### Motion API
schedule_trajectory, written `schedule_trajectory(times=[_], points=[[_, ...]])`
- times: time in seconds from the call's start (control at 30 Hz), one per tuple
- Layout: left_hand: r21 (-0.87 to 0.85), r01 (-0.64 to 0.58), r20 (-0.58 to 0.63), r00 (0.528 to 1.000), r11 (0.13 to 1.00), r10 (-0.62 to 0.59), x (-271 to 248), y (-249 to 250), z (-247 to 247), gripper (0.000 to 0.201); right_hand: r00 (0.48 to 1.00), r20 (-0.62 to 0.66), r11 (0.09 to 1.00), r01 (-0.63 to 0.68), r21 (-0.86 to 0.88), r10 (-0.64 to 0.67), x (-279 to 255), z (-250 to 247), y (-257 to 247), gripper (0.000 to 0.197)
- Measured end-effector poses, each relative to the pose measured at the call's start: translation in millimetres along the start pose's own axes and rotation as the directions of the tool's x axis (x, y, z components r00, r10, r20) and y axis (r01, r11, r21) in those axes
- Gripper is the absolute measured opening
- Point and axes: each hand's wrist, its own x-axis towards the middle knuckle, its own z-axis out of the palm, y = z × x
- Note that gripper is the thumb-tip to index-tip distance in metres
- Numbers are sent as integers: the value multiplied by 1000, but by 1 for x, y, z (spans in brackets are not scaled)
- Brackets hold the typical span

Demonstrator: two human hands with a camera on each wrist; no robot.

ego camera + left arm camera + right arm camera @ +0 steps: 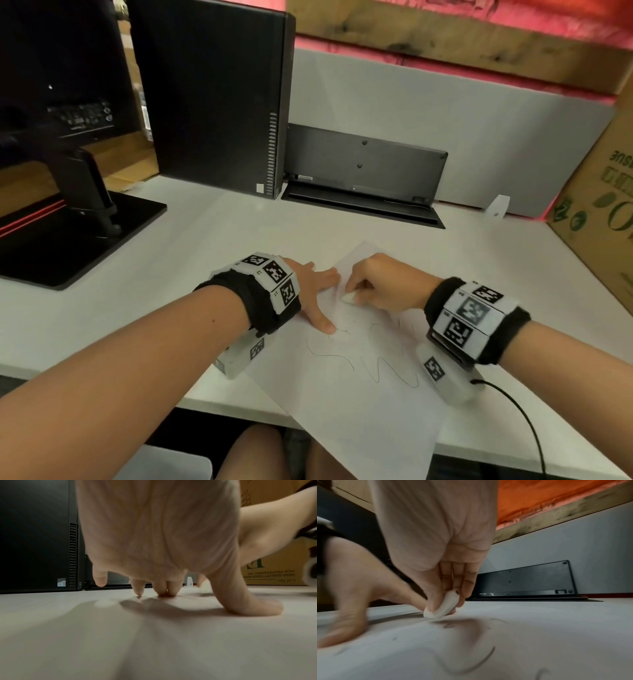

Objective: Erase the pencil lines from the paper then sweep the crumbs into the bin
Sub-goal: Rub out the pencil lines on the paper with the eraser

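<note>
A small white eraser point(348, 298) presses against a sheet of paper point(359, 394) lying askew on a white table point(205, 240), its near corner hanging past the table's front edge. The right hand point(383, 282) pinches the eraser between thumb and curled fingers point(467, 580), the eraser's lower end touching the sheet near its far end; the right wrist view shows the eraser point(442, 606) tilted, clamped tight, with a dark smudge at its top end. Wavy pencil lines point(383, 366) run across the middle of the paper, nearer the person than the eraser, and fainter strokes lie just beside the left thumb. The left hand point(313, 289) rests flat at the sheet's left edge, fingers point(164, 588) straight and spread, thumb stretched onto the paper, holding nothing; the left wrist view shows the fingertips touching down, two of them pressed side by side. Both wrists wear black bands with white marker blocks, and a black cable point(520, 418) trails from the right one. Behind the paper, a black keyboard point(366, 168) leans upright against a grey partition point(479, 113), next to a black computer tower point(212, 99). A monitor stand point(68, 219) sits at far left. A cardboard box point(603, 212) printed in green stands at the table's right end; its contents cannot be seen.
</note>
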Motion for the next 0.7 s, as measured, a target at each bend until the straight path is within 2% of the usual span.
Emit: schedule_trajectory(times=[0.13,0.37,0.5,0.7], points=[[-3,17,8,1000,1000,-17,10,-5,5,105,1000,-3,999,-21,-36,21,12,0,1,18],[71,2,6,1000,998,-2,3,-2,3,103,993,81,996,89,-27,-87,-17,9,-10,17],[36,1,-5,1000,999,-1,8,-5,4,105,999,-40,1000,2,-4,-2,3,-1,0,19],[47,6,-3,1000,999,-5,8,-4,4,105,999,-12,999,30,-22,-30,-2,7,-6,18]])
